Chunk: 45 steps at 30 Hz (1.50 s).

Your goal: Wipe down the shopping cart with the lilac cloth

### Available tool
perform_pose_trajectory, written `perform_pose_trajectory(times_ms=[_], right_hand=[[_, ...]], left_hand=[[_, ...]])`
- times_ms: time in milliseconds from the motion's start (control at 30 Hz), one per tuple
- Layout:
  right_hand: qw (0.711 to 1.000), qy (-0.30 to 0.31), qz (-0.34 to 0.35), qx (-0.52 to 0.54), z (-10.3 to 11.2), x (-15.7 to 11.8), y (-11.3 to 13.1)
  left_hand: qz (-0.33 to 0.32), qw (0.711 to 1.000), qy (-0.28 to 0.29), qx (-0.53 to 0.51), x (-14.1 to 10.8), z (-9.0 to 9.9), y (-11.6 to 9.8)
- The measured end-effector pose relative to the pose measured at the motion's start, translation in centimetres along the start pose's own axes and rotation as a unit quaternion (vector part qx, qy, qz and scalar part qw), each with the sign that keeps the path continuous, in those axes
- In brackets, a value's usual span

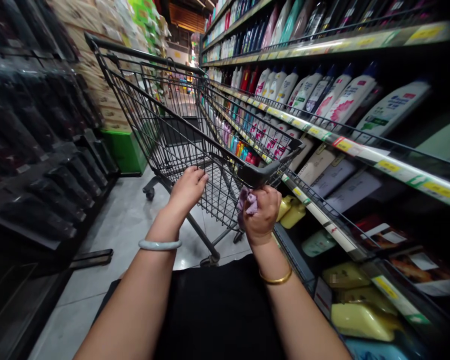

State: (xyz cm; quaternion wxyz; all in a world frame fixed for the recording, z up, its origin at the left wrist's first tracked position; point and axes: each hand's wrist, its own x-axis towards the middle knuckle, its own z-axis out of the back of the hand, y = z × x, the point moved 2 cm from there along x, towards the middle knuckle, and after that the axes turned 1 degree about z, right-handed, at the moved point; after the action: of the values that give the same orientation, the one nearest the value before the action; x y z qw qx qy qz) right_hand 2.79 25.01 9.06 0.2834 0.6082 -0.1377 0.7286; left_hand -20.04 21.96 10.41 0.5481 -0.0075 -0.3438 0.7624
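Observation:
A black wire shopping cart [172, 125] stands in front of me, its corner bumper toward my right side. My left hand [188, 189], with a pale bangle on the wrist, is closed with its fingers curled at the wires of the cart's side. In my right hand [263, 212] a crumpled light purple cloth [249, 201] is bunched. That hand is closed just under the cart's dark corner bumper [258, 172], and a gold bangle circles its wrist. Its fingertips are partly hidden.
Shelves with shampoo bottles [350, 102] and price strips [337, 142] run along the right, close to the cart. Dark packaged goods [41, 100] hang on the left rack. A green box [122, 151] stands behind the cart's left side on the grey tiled floor [123, 220].

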Motion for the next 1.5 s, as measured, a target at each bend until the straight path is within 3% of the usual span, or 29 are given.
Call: perform_pose_trajectory(times_ms=[500,700,1000,1300,1400,1500], right_hand=[[0.998,-0.051,0.041,-0.022,0.8,-0.7,-1.2],[0.996,-0.072,0.041,0.015,0.8,-0.8,-1.7],[0.998,-0.059,0.03,0.0,0.4,-0.6,-3.1],[0.997,-0.004,-0.079,0.01,0.0,0.0,-4.7],[0.992,-0.013,-0.115,0.044,-0.1,0.0,-4.9],[0.993,-0.026,-0.105,0.054,0.3,0.1,-4.2]], left_hand=[[-0.009,1.0,0.006,0.022,-1.5,0.9,-1.1],[-0.002,1.0,0.016,0.026,-2.1,1.3,-1.3],[-0.006,0.998,0.019,0.064,-3.2,1.8,-1.8],[-0.03,0.998,0.027,0.041,-3.2,0.9,-1.5],[-0.042,0.998,0.047,0.027,-3.1,0.9,-1.6],[-0.054,0.996,0.064,0.016,-3.2,0.9,-1.7]])
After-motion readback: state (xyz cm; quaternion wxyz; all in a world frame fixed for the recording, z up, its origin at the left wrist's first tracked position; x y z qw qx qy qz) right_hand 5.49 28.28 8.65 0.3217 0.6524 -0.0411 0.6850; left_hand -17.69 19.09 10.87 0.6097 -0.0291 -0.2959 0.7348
